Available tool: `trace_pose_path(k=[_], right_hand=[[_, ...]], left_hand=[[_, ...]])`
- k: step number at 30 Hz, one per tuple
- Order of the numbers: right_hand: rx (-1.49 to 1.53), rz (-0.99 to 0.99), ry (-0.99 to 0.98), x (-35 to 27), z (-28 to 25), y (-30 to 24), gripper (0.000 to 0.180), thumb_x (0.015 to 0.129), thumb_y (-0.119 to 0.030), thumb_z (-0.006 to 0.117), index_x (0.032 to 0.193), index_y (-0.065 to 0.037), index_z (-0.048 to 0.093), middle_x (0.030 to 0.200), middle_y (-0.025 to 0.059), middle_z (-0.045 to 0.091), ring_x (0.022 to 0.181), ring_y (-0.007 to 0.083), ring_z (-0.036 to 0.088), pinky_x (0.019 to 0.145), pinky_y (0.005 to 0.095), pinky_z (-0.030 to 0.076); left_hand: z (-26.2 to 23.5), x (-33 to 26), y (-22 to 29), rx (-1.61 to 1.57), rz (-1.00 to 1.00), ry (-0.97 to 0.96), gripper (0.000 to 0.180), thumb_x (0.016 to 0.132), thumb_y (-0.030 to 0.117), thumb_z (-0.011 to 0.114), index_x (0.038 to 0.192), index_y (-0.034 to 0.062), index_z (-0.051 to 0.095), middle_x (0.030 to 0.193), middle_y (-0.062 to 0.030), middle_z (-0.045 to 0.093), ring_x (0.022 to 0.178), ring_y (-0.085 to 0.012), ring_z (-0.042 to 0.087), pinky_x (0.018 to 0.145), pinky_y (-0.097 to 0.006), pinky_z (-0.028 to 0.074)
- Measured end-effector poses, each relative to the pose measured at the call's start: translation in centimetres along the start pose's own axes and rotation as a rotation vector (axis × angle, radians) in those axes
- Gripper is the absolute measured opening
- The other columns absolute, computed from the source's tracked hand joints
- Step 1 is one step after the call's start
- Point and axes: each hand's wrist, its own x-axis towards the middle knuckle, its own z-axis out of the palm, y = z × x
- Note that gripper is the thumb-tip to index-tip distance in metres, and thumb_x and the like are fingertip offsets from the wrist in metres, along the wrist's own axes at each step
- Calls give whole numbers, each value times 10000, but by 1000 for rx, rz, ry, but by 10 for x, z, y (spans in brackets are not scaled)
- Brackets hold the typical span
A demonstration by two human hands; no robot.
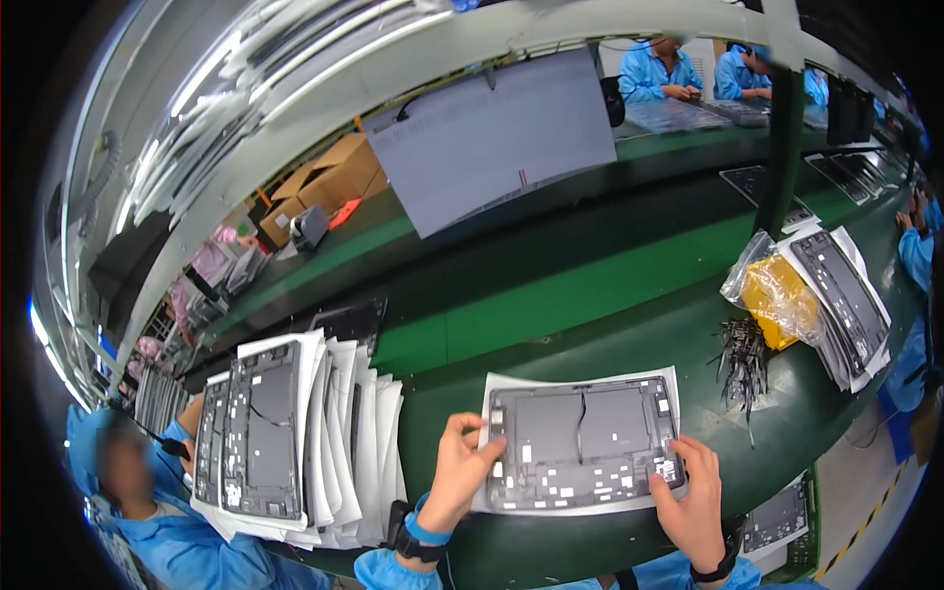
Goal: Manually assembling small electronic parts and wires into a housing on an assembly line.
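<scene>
Head view: left hand [460, 470] and right hand [691, 497] pinch opposite ends of a grey panel [580, 442], its long axis running left-right on the green bench [610, 334].

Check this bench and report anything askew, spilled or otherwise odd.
Two things stand out. The sheet stack on the left is fanned out unevenly, its edges not squared. A loose heap of thin dark strips lies scattered on the green bench beside the yellow bag. The panel under both hands lies flat.
</scene>
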Motion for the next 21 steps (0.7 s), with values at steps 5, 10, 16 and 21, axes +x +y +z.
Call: trace_pose_path(k=[5, 10, 16, 21], right_hand=[[236, 161, -188, 10, -10, -10, 481, 866, -134, 791, 1281, 47, 632, 1256, 237, 671, 1119, 416, 633, 970, 460, 530], [101, -73, -50, -4, 1, 10, 397, 842, -107, 798, 1189, 32, 666, 1231, 202, 696, 1086, 371, 669, 895, 418, 563], [133, -102, -167, -4, -6, 10, 315, 873, -115, 781, 1159, 4, 724, 1290, 196, 696, 1153, 349, 681, 978, 423, 563], [87, 4, 50, 63, -51, 42, 111, 884, -60, 725, 968, 6, 755, 895, 163, 737, 757, 299, 732, 726, 377, 586]], left_hand=[[16, 93, 46, 120, 311, -37, 653, 942, -113, 637, 1523, 40, 383, 960, -120, 752, 811, -127, 685, 709, -273, 533], [-1, 226, 65, 33, 306, 133, 572, 918, -77, 657, 1480, -37, 557, 926, -82, 734, 715, -113, 624, 642, -284, 494], [-45, 312, 15, -41, 300, 309, 516, 882, -94, 604, 1396, -76, 642, 1098, -140, 738, 816, -154, 673, 682, -308, 528], [-47, 332, -20, 78, 348, 325, 474, 871, -92, 608, 1339, -88, 679, 1052, -110, 741, 772, -133, 639, 667, -300, 505]])
